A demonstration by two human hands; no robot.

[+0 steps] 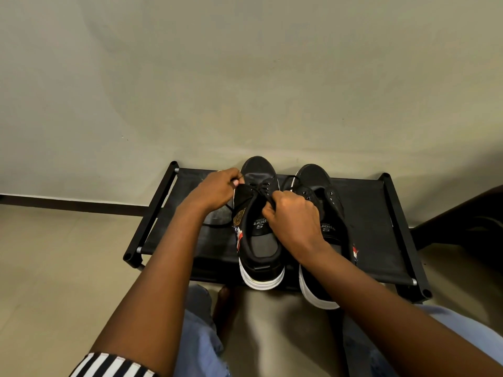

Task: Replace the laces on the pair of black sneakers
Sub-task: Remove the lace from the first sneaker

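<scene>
Nearest to us we see a striped sleeve [114, 366] on the left arm and pale blue jeans [202, 346] over the knees. Ahead, a low black rack [375, 213] stands on the floor against the wall [245, 63] and carries both black sneakers, heels toward us. The left sneaker [260, 238] sits beside the right sneaker [324, 268], whose eyelets are bare. The right hand [292, 217] has its grip closed, pinching a black lace [262, 189] above the left sneaker's tongue. The left hand [217, 189] has its grip closed on the lace end at that sneaker's left eyelet row. A loose strand trails on the rack below the left wrist.
</scene>
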